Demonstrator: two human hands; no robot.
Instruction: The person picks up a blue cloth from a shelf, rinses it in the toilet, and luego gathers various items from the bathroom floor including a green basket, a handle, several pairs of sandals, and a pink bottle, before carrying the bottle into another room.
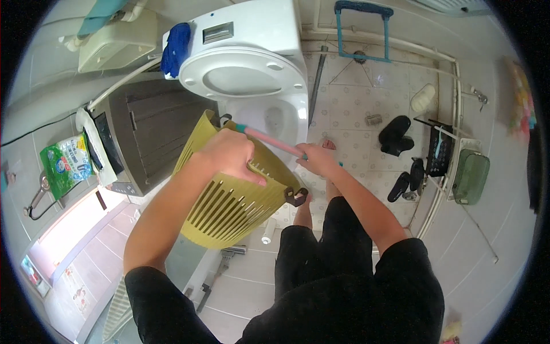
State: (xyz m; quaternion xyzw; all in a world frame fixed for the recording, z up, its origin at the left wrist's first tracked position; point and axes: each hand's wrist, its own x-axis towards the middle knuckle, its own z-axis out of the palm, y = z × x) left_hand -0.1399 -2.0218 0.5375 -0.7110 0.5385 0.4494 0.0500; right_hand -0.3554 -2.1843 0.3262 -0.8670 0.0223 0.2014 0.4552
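Note:
A yellow-green plastic laundry basket (235, 206) with slotted sides and dark brown handles is tilted in front of the open toilet (275, 117). My left hand (229, 153) grips its rim, with the thumb on the outer wall and the other fingers partly hidden. In my right hand (318, 161) is a pink handle with teal ends (275, 142), the fingers closed round it. It slants across the basket's opening toward the far rim. Its far end is hidden beside my left hand, so I cannot tell what tool it belongs to.
A dark grey cabinet (163, 123) stands left of the toilet, with a green packet (67, 166) beyond it. A blue cloth (176, 49) lies on the toilet tank. Dark slippers (394, 136) and a black basket (440, 150) are at the right. A grey pole (317, 86) leans near the toilet.

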